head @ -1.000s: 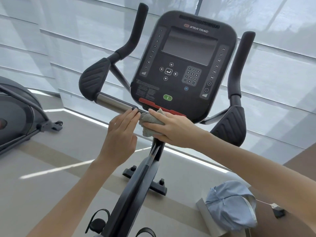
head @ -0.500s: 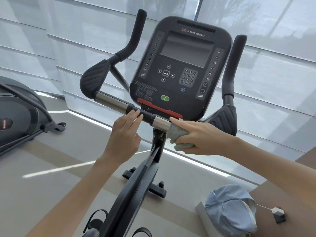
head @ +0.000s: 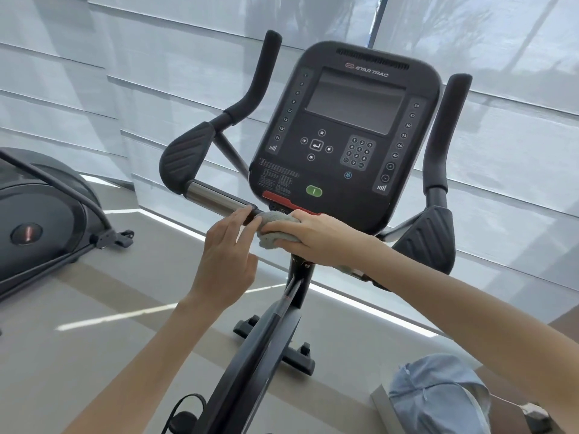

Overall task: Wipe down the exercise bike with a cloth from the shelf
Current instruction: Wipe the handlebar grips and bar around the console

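Note:
A black exercise bike fills the middle of the view, its console (head: 344, 133) facing me. A chrome handlebar bar (head: 216, 198) runs below the console between two black elbow pads. My right hand (head: 319, 236) is wrapped around a grey cloth (head: 275, 225) and presses it on the bar's middle, just under the console's red strip. My left hand (head: 225, 258) rests with its fingertips on the bar beside the cloth, fingers together and holding nothing. The bar under the cloth is hidden.
Another black exercise machine (head: 40, 220) stands at the left on the grey floor. A light blue cap (head: 438, 399) lies on a white box at the lower right. White blinds cover the windows behind the bike. The bike's frame (head: 260, 349) runs down toward me.
My right hand slid the cloth along the bar, out to the right and now back left to the middle beside my left hand. The left hand has stayed on the bar.

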`<state>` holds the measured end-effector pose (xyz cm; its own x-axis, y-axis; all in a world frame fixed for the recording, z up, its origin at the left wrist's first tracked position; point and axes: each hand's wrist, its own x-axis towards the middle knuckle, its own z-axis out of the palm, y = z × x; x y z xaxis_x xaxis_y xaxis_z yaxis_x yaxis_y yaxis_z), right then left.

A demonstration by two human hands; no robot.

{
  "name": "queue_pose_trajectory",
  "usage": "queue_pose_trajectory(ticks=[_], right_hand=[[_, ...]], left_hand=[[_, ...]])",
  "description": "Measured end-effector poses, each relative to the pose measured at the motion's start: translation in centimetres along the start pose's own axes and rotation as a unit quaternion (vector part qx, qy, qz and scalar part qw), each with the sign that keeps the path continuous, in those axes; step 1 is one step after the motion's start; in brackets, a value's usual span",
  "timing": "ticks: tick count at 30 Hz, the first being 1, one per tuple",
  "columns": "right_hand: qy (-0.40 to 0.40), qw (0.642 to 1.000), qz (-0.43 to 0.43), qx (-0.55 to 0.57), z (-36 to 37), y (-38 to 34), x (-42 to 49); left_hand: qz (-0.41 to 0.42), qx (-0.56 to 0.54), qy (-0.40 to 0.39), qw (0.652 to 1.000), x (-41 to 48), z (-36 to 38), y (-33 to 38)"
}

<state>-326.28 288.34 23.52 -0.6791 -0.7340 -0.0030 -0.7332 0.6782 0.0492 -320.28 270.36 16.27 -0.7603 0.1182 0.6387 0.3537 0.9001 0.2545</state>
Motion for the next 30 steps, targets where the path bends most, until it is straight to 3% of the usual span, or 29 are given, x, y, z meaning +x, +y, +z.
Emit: queue_pose_trajectory(ticks=[5,12,15,20,24,27,30], right_hand=[[-0.040,0.963,0.116,0.239,-0.8,1.0,-0.3],[-0.047,0.963,0.216,0.154,-0.3,2.8,-4.6],[-0.101,0.958,0.229,0.137,-0.8,2.6,-5.1],[-0.117,0.967,0.168,0.153,-3.3,3.1,-7.0],[-0.183,0.952,0.103,0.225,-4.7,3.5,-9.0],[-0.195,0.963,0.071,0.171,-4.5,3.0,-9.3],[-0.141,0.984,0.065,0.089,-3.7,2.5,-8.6]], left_hand=[[-0.003,-0.002,-0.001,1.000,0.0,-0.1,0.3],[0.003,-0.012,-0.003,1.000,0.4,0.3,1.0],[0.007,-0.015,-0.006,1.000,0.6,0.5,1.2],[0.016,-0.013,-0.007,1.000,0.7,0.6,0.8],[0.021,-0.018,-0.006,1.000,0.9,0.5,0.6],[0.030,-0.024,0.000,0.999,1.2,0.4,0.5],[0.040,-0.031,0.009,0.999,1.6,0.4,0.4]])
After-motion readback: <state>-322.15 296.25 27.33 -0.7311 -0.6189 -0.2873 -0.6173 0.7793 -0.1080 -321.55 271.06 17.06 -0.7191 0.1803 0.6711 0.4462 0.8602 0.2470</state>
